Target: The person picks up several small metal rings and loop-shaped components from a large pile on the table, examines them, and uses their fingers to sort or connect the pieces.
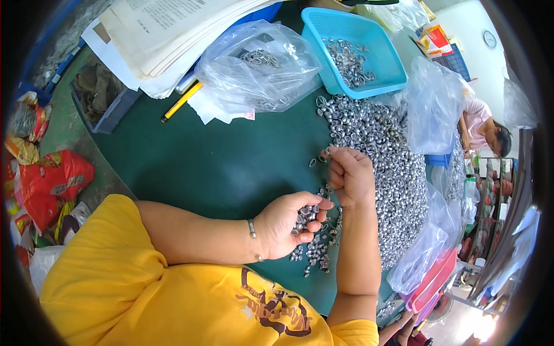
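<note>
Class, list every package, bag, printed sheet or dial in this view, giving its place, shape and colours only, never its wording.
Clear crumpled plastic bag: upper middle of the green table, holds metal rings.
Stack of white printed paper sheets: top left, fanned.
Red plastic bags: floor, far left, crumpled.
Red and yellow printed package: top right, flat.
Round white wall clock: far top right.

Wearer in yellow short-sleeved shirt (144,288) with dark brown printed motif (277,305); thin silver bracelet (252,229) on left wrist

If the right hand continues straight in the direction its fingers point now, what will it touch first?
Probably the small loose metal rings on the green table just past the right hand fingertips; depth is unclear.
</note>
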The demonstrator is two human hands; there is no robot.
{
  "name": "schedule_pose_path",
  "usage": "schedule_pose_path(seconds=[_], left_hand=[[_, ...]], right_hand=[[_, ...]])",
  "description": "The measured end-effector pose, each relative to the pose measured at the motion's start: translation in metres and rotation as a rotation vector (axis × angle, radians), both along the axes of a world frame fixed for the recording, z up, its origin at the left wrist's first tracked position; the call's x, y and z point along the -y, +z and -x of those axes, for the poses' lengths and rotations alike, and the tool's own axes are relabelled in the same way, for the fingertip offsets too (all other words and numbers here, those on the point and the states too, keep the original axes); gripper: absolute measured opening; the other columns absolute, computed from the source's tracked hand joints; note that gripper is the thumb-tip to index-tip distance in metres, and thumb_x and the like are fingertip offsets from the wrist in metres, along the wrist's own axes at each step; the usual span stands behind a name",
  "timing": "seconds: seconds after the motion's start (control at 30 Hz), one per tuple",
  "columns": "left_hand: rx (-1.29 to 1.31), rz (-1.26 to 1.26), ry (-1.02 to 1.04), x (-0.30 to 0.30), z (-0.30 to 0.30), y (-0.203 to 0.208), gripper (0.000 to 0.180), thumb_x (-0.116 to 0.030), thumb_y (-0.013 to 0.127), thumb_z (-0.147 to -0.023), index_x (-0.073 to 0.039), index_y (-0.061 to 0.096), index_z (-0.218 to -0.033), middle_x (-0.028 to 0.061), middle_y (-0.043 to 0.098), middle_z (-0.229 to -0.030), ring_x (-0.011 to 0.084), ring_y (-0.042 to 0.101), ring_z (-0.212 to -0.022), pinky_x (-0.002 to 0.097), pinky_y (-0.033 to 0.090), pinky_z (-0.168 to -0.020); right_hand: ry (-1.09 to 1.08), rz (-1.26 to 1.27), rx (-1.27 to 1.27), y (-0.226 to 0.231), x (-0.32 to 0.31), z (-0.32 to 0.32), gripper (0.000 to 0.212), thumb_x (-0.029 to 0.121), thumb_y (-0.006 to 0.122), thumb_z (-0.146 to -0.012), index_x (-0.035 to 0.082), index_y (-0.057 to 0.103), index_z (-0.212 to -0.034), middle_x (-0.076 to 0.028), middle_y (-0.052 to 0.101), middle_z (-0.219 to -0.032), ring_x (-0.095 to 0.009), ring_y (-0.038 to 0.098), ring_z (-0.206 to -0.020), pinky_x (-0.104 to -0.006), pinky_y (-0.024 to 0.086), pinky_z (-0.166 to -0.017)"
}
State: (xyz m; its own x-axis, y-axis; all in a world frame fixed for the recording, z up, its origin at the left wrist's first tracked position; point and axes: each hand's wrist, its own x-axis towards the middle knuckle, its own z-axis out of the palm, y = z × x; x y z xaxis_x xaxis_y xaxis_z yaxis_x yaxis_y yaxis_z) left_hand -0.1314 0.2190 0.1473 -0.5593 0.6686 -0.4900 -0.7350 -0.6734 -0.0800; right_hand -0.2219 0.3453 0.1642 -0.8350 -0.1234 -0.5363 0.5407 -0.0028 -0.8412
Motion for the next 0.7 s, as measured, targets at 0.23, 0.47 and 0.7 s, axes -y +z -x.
schedule_pose_path(seconds=[0.23, 0.47, 0.7], left_hand=[[0.01, -0.006, -0.008, 0.0, 0.0, 0.001, 0.019, -0.02, 0.048, -0.081, -0.002, 0.054, -0.087, 0.0027, 0.048, -0.072, 0.0105, 0.043, -0.058, 0.0208, 0.031, -0.043], [0.034, -0.014, -0.012, 0.0, -0.001, -0.001, 0.019, -0.019, 0.049, -0.081, -0.002, 0.054, -0.088, 0.0044, 0.049, -0.072, 0.0116, 0.043, -0.058, 0.0212, 0.031, -0.043], [0.019, -0.006, -0.008, 0.0, -0.002, 0.002, 0.019, -0.019, 0.049, -0.081, -0.002, 0.054, -0.087, 0.0044, 0.049, -0.072, 0.0113, 0.043, -0.058, 0.0211, 0.031, -0.043]], right_hand=[[-0.003, 0.373, 0.256, -0.002, -0.008, -0.002, 0.016, 0.011, 0.048, -0.076, -0.002, 0.053, -0.067, 0.004, 0.028, -0.045, -0.007, 0.021, -0.034, -0.0216, 0.016, -0.033], [0.078, -0.203, -0.244, 0.0, 0.014, 0.026, 0.019, 0.014, 0.056, -0.077, -0.004, 0.061, -0.081, -0.005, 0.053, -0.057, -0.011, 0.043, -0.043, -0.021, 0.03, -0.037], [0.239, -1.025, -1.041, -0.028, 0.035, 0.042, 0.014, 0.012, 0.056, -0.077, -0.001, 0.06, -0.075, -0.016, 0.06, -0.068, -0.032, 0.057, -0.058, -0.0366, 0.046, -0.055]])
